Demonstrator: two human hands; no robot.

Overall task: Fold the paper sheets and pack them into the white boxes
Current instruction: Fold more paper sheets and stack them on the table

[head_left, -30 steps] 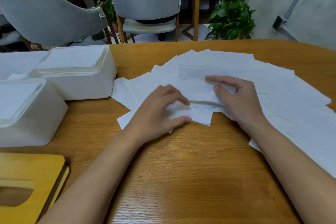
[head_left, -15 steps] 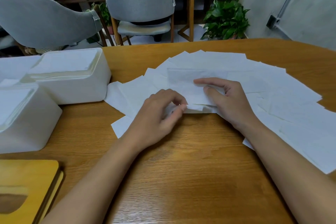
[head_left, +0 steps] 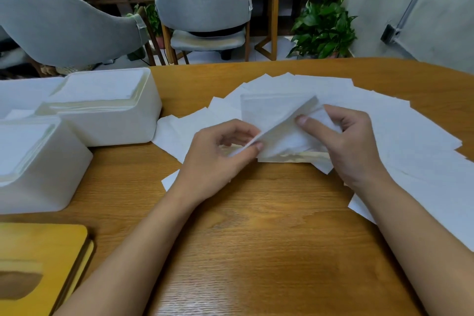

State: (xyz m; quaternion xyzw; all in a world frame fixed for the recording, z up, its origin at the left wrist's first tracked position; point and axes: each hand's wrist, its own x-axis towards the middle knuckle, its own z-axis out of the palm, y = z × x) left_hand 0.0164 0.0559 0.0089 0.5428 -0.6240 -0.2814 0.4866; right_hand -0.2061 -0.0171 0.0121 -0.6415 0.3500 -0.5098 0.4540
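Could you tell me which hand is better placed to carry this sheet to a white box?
Probably the left hand: it pinches the paper sheet, and both white boxes stand on its side. The right hand, also pinching it, would have to cross over.

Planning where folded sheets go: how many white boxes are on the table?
2. One white box lies just left of the paper sheets; the second white box is nearer, at the frame's left edge. A white shape behind them may be a third.
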